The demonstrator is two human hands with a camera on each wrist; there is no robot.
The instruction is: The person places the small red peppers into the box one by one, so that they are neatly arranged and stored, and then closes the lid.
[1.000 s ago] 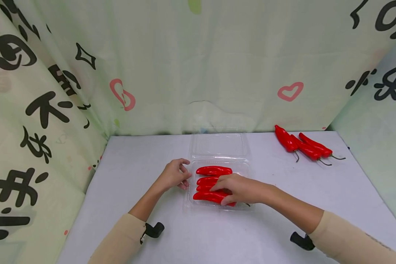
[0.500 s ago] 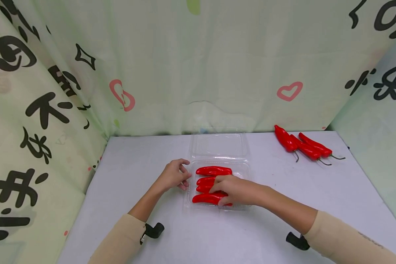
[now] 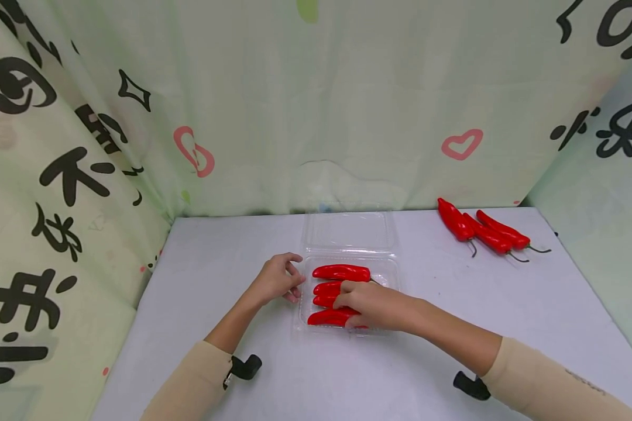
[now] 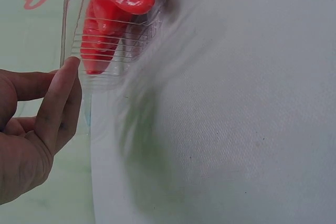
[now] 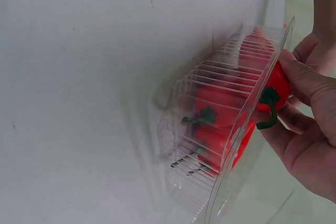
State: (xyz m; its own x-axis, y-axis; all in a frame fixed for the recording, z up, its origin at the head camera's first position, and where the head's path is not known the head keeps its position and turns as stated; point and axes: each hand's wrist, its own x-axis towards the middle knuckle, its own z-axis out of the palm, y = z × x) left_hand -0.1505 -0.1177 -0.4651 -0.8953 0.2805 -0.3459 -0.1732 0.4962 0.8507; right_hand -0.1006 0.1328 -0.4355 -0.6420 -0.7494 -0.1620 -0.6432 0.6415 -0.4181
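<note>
A clear plastic clamshell box [image 3: 392,269] lies with its lid folded back, several red chili peppers [image 3: 341,272] in its base. My right hand [image 3: 376,305] reaches in from the right and pinches the front chili pepper [image 3: 329,317] between thumb and fingers. In the right wrist view, that pepper's green stem [image 5: 270,103] hangs by the box's near rim, and other peppers [image 5: 218,106] show through the ribbed wall. My left hand [image 3: 279,279] is at the box's left side, a fingertip right at its rim in the left wrist view, fingers loosely bent around nothing.
Several more red chili peppers [image 3: 484,231] lie at the table's back right, stems toward the front. The transparent lid [image 3: 350,231] reaches the back edge of the white table [image 3: 232,234]. A printed curtain [image 3: 347,117] hangs close behind, with more cloth on both sides.
My right hand has moved slightly left and down over the box, and the front pepper has shifted a little with it. My left hand has stayed in place.
</note>
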